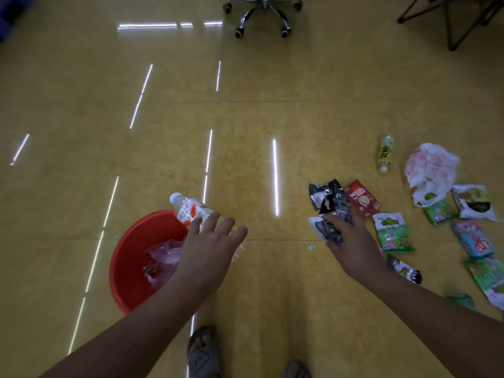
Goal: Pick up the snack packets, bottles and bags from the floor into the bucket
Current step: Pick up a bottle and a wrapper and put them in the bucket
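A red bucket [128, 257] stands on the floor at the lower left, with a pink plastic bag [163, 255] inside it. My left hand [210, 241] hovers over its right rim, holding a clear bottle with a red-and-white label [188, 210]. My right hand [346, 244] grips several black-and-white snack packets [331, 205] above the floor. To the right lie a red Nescafe packet [362, 199], a green packet [392, 231], a yellow-labelled bottle [385, 152] and a white plastic bag [431, 170]. More packets [471, 238] are scattered near the right edge.
The floor is shiny yellow tile with light reflections. An office chair base [263, 12] stands at the top centre and black folding legs [450, 20] at the top right. My sandalled feet [203, 353] are at the bottom. A small scrap [311, 246] lies near my right hand.
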Demonstrator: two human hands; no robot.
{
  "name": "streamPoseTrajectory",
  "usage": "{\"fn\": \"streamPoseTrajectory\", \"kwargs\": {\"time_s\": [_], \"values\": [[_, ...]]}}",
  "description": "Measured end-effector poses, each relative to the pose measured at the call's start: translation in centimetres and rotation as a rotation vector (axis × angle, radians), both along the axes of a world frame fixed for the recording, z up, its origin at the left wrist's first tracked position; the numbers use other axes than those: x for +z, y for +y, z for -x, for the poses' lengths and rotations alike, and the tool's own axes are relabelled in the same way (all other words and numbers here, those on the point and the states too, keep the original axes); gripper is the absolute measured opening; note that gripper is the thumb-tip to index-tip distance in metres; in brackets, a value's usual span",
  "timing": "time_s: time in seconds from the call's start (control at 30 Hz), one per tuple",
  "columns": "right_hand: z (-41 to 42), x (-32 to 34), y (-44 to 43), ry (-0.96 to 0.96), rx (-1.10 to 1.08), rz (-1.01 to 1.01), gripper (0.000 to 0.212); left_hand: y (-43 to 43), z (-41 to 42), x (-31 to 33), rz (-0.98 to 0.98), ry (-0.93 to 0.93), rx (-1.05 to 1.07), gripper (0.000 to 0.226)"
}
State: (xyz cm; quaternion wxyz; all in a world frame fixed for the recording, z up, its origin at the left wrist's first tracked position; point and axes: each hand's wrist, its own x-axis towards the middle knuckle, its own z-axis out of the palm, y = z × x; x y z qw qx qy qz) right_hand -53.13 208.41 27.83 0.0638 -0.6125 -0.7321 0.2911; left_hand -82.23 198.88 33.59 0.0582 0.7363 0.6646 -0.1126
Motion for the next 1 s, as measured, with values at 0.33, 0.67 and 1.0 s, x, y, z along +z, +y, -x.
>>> {"fn": "streamPoseTrajectory", "kwargs": {"time_s": [0.33,0.67,1.0], "values": [[14.1,0.2,-4.0,0.126,0.252,0.054,0.058,-6.5,7.3,-0.7,0.071,-0.087,0.072,0.059],[24.5,-2.6,-7.9,0.151,0.465,0.152,0.058,-12.6,13.9,-4.1,0.007,-0.307,0.302,0.056],[30.5,-7.8,-9.0,0.036,0.579,0.218,0.057,-14.7,16.9,-8.6,0.084,-0.403,0.309,0.064]]}}
